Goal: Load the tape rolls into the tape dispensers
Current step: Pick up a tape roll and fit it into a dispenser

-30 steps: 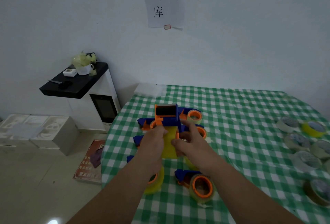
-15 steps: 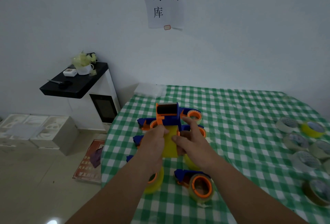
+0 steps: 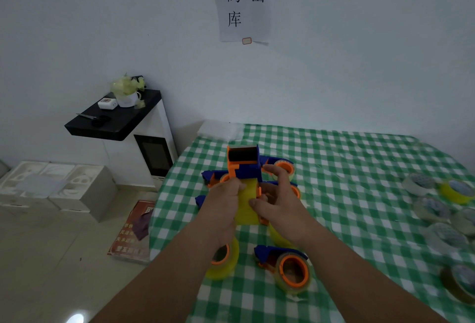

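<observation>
Blue loaded dispensers (image 3: 282, 263) beneath hands (image 3: 226, 201)

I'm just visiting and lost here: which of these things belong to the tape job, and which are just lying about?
Job:
blue-and-orange plastic tape dispenser, yellow tape roll, left hand, right hand, loose tape rolls.

Lying about:
black-handled scissors, white mug, paper wall notice.

Both forearms are bare to the frame's edge, and the left hand (image 3: 223, 200) and right hand (image 3: 279, 200) are ungloved.

Mid-frame, both hands (image 3: 223, 199) (image 3: 276, 201) flank a raised dispenser (image 3: 244, 165) above the table (image 3: 347, 168); loaded dispensers (image 3: 290, 268) lie beneath, apparently five; loose rolls (image 3: 431, 209) line the right edge.
</observation>
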